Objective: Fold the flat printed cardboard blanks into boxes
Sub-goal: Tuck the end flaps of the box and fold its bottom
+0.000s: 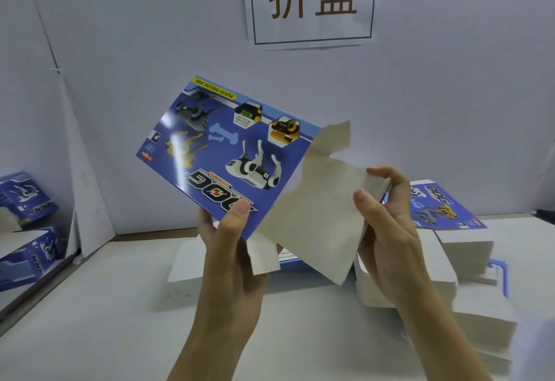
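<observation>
I hold a blue printed cardboard blank (228,146) with robot-dog pictures up in front of me, above the table. My left hand (231,248) grips its lower edge, thumb on the printed face. The blank's plain grey inner panel (318,218) swings out to the right, and my right hand (387,230) pinches that panel's right edge between thumb and fingers. A small grey flap (333,137) sticks up at the top of the fold.
A tall stack of flat blanks (468,248) lies on the white table (90,320) at the right, printed side up. Another flat blank (192,260) lies behind my hands. Folded blue boxes (27,197) pile up at the left edge. A paper sign (312,2) hangs on the back wall.
</observation>
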